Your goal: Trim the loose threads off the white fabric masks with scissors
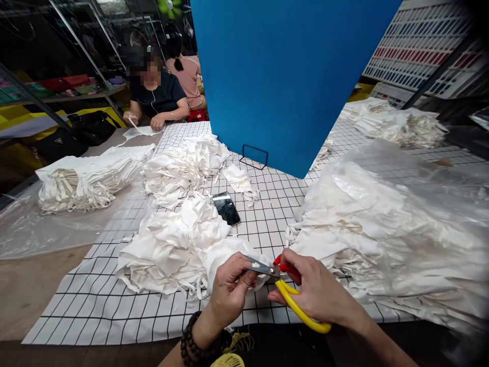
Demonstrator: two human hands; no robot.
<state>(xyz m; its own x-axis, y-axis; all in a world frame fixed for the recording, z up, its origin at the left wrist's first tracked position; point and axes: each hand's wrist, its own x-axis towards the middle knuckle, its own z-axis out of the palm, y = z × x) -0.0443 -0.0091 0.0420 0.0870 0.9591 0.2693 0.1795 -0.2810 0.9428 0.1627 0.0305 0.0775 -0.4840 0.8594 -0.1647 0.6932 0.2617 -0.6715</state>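
My right hand (317, 290) grips a pair of scissors (301, 311) with one red and one yellow handle. The blades stand apart and point left, toward my left hand (231, 285). That hand is closed in a pinch on a piece of white fabric (225, 252), and a small white bit shows between the blades. Just behind it lies a loose heap of white fabric pieces (171, 244) with narrow straps. To the right, more white fabric pieces (344, 219) are piled, partly under clear plastic.
A black phone (226, 208) lies on the grid-patterned tablecloth (263, 219). A large blue panel (286, 76) stands upright behind it. Stacked white pieces (91, 176) are at the left. A co-worker (156, 97) sits across the table, handling white fabric; another person (187, 76) is farther back.
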